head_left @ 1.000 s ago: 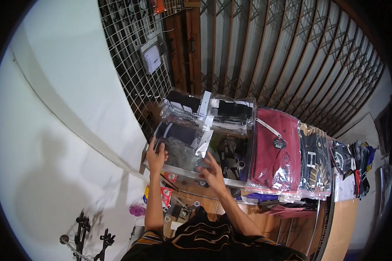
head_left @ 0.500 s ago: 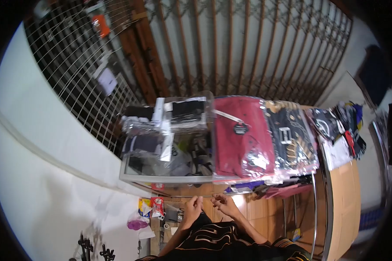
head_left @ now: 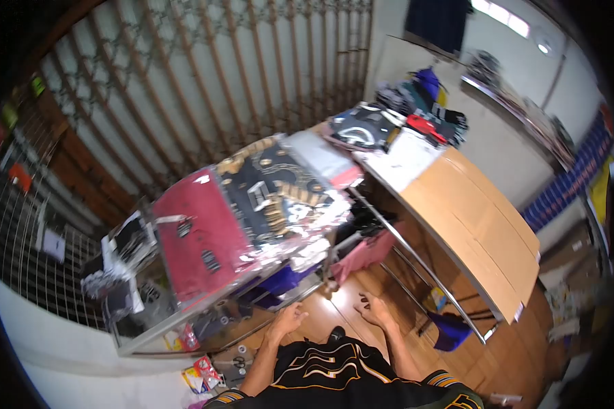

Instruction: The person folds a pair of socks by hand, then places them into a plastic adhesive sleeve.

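Observation:
My left hand (head_left: 290, 318) hovers in front of the display case, fingers loosely bent and apart, with nothing visible in it. Over the tiled floor to its right, my right hand (head_left: 376, 311) has its fingers spread and is empty too. Neither touches anything. Beyond them, a red folded garment in clear plastic (head_left: 201, 238) lies on the case beside a black and tan patterned garment in plastic (head_left: 269, 184). A pink cloth (head_left: 365, 258) hangs below, behind my right hand.
A cardboard-topped table (head_left: 471, 218) with a metal frame stands at right, clothes piled at its far end. A folding metal gate (head_left: 218, 75) closes the back. Small packets (head_left: 201, 375) lie at lower left. A blue cloth (head_left: 450, 332) hangs low under the table.
My view has turned to the right, so the case now sits further left and more of the cardboard-topped table shows. My hands have moved further apart.

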Demonstrator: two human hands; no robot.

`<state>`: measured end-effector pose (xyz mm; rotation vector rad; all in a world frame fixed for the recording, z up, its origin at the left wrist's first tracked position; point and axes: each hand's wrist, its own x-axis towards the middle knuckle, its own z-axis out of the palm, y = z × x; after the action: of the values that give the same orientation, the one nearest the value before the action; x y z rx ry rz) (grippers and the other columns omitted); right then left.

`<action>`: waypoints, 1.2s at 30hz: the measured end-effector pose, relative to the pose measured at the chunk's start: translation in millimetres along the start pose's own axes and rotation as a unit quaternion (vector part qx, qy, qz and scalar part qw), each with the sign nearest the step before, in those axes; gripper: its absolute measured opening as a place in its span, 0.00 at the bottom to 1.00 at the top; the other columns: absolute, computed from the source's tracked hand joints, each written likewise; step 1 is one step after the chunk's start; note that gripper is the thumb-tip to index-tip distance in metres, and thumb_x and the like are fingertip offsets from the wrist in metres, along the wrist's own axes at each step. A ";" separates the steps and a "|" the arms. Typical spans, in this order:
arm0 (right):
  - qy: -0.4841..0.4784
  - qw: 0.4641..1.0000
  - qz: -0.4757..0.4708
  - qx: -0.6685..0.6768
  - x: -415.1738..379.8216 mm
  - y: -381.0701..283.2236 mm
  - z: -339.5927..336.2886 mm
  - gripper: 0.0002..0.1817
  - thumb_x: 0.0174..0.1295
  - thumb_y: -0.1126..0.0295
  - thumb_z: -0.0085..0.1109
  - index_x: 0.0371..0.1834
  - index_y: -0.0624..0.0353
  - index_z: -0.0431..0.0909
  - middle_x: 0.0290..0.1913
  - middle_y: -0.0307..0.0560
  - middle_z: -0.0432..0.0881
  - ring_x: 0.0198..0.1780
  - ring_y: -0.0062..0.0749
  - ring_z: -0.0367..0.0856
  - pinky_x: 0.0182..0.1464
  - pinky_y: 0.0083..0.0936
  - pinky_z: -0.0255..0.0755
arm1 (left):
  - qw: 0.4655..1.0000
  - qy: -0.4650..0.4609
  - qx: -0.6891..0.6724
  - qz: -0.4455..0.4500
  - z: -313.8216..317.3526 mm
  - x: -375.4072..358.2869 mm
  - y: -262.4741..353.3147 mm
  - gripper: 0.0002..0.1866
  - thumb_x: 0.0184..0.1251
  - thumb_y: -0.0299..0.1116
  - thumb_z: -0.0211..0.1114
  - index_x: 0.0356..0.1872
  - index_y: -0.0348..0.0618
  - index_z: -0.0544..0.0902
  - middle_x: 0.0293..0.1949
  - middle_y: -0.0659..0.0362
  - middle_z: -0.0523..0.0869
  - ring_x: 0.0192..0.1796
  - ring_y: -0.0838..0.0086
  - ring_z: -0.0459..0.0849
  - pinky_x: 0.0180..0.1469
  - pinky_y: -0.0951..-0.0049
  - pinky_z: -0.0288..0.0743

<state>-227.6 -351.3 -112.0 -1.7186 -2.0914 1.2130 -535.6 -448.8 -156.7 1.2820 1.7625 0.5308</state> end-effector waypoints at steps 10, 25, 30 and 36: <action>0.220 0.958 0.157 0.093 -77.1 130.7 -72.0 0.32 0.63 0.58 0.73 0.67 0.63 0.78 0.54 0.62 0.89 0.52 0.46 0.90 0.57 0.38 0.82 | 0.955 -0.205 0.056 0.207 115.5 76.5 151.7 0.29 0.74 0.48 0.69 0.66 0.39 0.79 0.49 0.45 0.91 0.52 0.56 0.91 0.56 0.59 0.83; 0.466 0.842 0.087 0.256 -34.4 121.6 -209.5 0.22 0.67 0.73 0.68 0.63 0.67 0.79 0.47 0.51 0.90 0.43 0.23 0.85 0.45 0.22 0.80 | 0.914 -0.290 -0.126 0.252 156.4 207.8 311.3 0.19 0.74 0.30 0.69 0.62 0.34 0.81 0.44 0.58 0.90 0.46 0.78 0.86 0.51 0.75 0.81; 0.542 0.830 0.125 0.042 14.4 161.5 -277.0 0.22 0.65 0.72 0.67 0.63 0.66 0.79 0.56 0.61 0.86 0.55 0.45 0.85 0.59 0.39 0.76 | 0.899 -0.263 -0.227 0.267 163.9 287.4 394.8 0.19 0.77 0.32 0.68 0.62 0.34 0.80 0.44 0.60 0.89 0.42 0.83 0.83 0.46 0.80 0.78; 0.468 0.821 0.308 -0.112 76.2 200.7 -326.8 0.34 0.70 0.54 0.63 0.75 0.59 0.70 0.79 0.66 0.64 0.80 0.62 0.58 0.77 0.67 0.49 | 0.897 -0.223 -0.229 0.304 161.7 385.4 483.7 0.21 0.77 0.35 0.68 0.63 0.34 0.80 0.43 0.63 0.88 0.38 0.86 0.80 0.40 0.82 0.77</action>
<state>90.4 -129.7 -60.2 -2.4750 -1.1211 0.0352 -173.5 63.3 -32.9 1.4485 0.7721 0.8601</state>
